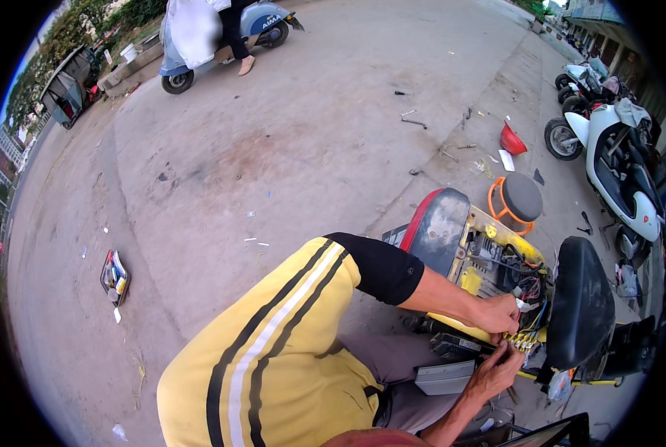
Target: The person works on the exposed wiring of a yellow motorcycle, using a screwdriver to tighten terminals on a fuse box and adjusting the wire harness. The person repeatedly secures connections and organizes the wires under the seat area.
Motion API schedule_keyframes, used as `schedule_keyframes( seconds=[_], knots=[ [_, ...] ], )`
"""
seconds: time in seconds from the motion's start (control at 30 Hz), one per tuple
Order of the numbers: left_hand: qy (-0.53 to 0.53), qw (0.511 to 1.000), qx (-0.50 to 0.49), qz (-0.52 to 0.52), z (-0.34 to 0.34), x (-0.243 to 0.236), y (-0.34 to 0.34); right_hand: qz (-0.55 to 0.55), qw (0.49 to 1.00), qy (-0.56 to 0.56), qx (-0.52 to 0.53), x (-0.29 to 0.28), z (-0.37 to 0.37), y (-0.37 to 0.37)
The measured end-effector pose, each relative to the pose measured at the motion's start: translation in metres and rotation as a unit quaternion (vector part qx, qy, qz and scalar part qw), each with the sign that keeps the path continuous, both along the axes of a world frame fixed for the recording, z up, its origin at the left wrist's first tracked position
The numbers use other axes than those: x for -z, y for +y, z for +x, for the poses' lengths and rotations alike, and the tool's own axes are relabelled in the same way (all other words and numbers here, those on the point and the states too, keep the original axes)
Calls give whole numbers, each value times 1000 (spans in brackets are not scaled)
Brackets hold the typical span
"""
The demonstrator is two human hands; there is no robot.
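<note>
My left hand (498,313) reaches across from above, its fingers pinched together over the wiring of a yellow scooter body (468,281). Just below, my right hand (495,370) is also closed, thumb and fingertips against the near end of a row of yellow wire connectors (525,342). Whatever each pinch holds is too small to make out. Red, blue and yellow wires (534,316) run beside my fingers. A grey finned metal box (445,378) lies by my lap, under my right wrist. The black scooter seat (582,305) stands on the far side of the wires.
An orange-framed stool (521,197) and a red bowl-shaped object (512,139) stand behind the scooter. Loose tools (415,121) lie on the pavement. A tool tray (115,278) rests at left. A white scooter (612,167) is parked right; a person sits on a blue scooter (255,18).
</note>
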State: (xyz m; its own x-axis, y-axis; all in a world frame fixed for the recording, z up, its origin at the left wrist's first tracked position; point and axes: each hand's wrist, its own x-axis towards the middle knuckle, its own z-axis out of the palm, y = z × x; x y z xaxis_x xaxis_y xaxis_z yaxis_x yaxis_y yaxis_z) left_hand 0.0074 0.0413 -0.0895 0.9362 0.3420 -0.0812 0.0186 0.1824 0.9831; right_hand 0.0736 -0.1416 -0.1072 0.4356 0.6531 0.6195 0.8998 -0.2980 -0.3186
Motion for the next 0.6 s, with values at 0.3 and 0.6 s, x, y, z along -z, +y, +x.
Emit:
schedule_keyframes(
  seconds=[0.3, 0.6],
  knots=[
    [-2, 1000, 0, -4, 0, 0, 0, 3, 997, 36, -63, -24, -9, -3],
    [4, 1000, -21, 3, 0, -1, -4, 10, 998, -54, -42, -7, 2, 0]
  ],
)
